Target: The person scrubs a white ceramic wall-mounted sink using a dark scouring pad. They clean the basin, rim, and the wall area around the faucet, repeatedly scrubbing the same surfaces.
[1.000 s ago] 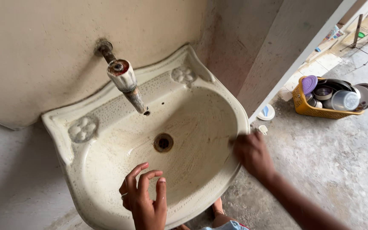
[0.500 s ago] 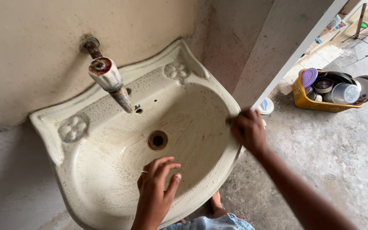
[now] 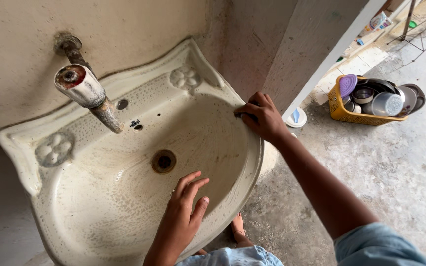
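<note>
The right hand [image 3: 261, 117] presses something small and dark, hard to identify, against the sink [image 3: 50, 197] rim; the left hand [image 3: 186, 207] hovers open over the basin. Scrubbing calls for firm, short strokes following the rim's curve.

I'm looking at a home's outdoor washing corner.
A stained wall-mounted sink [image 3: 124, 162] is filling the frame's left; a yellow basket of washed dishes [image 3: 341, 114] is sitting on concrete floor [image 3: 385, 167], upper right.

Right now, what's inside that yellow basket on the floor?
The yellow basket holds a purple lid, metal bowls and a clear tub. Whatever lies underneath them is covered.
</note>
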